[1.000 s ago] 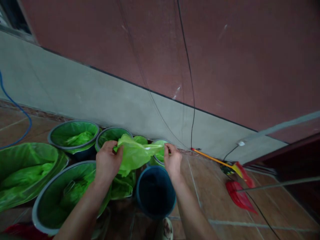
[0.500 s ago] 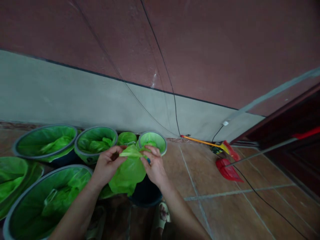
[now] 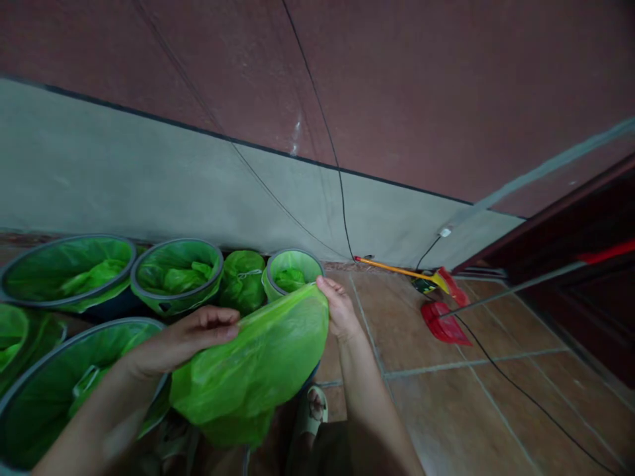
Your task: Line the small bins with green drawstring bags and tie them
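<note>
I hold a green plastic bag [image 3: 253, 367] stretched wide between both hands. My left hand [image 3: 191, 337] pinches its near-left edge, and my right hand [image 3: 340, 311] grips its far-right edge. The bag billows out and covers most of the dark blue bucket [image 3: 310, 378] beneath it; only a sliver of the bucket's rim shows. My sandalled foot [image 3: 310, 413] stands just below the bag.
Several bag-lined buckets stand along the wall: a small one [image 3: 292, 271], a middle one [image 3: 176, 274], a far-left one [image 3: 69, 271] and a large near one [image 3: 59, 383]. A tied green bag [image 3: 243, 277] sits between them. A red dustpan [image 3: 444, 327] and broom [image 3: 401, 271] lie to the right, with cables across the tiles.
The bag, bunched between my close-set hands before, is now pulled open and spread wide. My hands have moved apart, and the blue bucket has vanished under the bag.
</note>
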`<state>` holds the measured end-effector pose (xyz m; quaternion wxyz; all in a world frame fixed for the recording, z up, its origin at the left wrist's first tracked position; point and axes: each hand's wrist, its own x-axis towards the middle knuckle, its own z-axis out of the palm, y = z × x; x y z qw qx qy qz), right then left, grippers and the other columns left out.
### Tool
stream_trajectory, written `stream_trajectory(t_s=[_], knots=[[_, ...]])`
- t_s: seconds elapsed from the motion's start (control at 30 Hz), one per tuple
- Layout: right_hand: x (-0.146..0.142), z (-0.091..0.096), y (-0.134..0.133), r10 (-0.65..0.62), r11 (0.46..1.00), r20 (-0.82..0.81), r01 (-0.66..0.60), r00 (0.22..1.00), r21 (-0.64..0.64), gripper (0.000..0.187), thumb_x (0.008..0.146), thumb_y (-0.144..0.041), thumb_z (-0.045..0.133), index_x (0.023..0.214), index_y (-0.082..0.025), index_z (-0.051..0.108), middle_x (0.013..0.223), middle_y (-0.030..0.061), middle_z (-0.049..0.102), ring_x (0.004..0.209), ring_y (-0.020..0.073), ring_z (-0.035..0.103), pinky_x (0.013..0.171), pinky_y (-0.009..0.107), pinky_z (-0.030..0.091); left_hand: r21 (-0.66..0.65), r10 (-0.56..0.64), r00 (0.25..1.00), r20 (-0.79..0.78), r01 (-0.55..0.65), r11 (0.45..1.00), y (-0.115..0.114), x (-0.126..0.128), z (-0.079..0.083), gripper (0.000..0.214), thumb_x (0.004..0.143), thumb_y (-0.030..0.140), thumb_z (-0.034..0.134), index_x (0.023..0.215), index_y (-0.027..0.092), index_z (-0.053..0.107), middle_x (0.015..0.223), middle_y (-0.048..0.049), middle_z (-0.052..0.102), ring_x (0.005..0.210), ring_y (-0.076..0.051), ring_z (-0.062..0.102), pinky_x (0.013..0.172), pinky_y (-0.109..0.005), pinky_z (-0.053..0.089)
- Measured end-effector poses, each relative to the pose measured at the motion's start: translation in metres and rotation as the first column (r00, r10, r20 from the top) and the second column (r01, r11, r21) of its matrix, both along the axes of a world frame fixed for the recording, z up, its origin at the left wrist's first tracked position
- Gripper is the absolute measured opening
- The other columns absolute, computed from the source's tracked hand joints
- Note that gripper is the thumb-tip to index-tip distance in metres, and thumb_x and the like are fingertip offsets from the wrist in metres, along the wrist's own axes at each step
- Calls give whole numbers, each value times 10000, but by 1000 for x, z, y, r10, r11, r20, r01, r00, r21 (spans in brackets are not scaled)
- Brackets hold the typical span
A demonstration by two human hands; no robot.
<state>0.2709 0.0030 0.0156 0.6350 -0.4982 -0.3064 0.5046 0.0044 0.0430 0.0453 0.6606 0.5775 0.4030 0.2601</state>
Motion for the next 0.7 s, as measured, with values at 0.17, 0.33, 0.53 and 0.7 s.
stream_trajectory(t_s=[0.17, 0.33, 0.53, 0.7], knots=[[12, -17, 9, -92, 996, 352, 89, 931, 25, 356, 709, -518, 744, 782, -178, 667, 650, -26, 635, 582, 113, 548, 588, 232, 453, -231, -196, 978, 65, 206, 951, 1, -2, -1, 284, 613, 444, 814, 764, 204, 787, 717, -81, 753, 562, -216, 661, 532, -323, 545], [-23, 5, -5, -286, 957, 674, 168, 681, 236, 329, 867, -460, 609, 1039, -189, 680, 1011, 74, 697, 948, 188, 640, 819, 311, 513, -209, -14, 998, 61, 26, 978, 6, 9, -14, 282, 648, 470, 793, 752, 208, 776, 693, -68, 755, 544, -185, 650, 526, -290, 532], [-112, 11, -41, 16, 987, 913, -155, 408, 52, 590, 750, -472, 742, 1259, -219, 583, 1170, 101, 644, 1144, 311, 582, 978, 478, 463, -220, 387, 918, 92, -360, 907, 17, 25, -27, 310, 592, 472, 816, 706, 197, 729, 617, -25, 720, 501, -169, 626, 502, -285, 520], [-93, -27, -30, 163, 984, 943, -118, 290, -134, 377, 786, -115, 556, 1139, -186, 670, 1035, 92, 728, 967, 272, 676, 887, 405, 510, -122, 471, 876, 104, -459, 880, 27, 10, -27, 347, 575, 505, 818, 675, 195, 698, 571, -1, 686, 507, -170, 627, 511, -281, 520]])
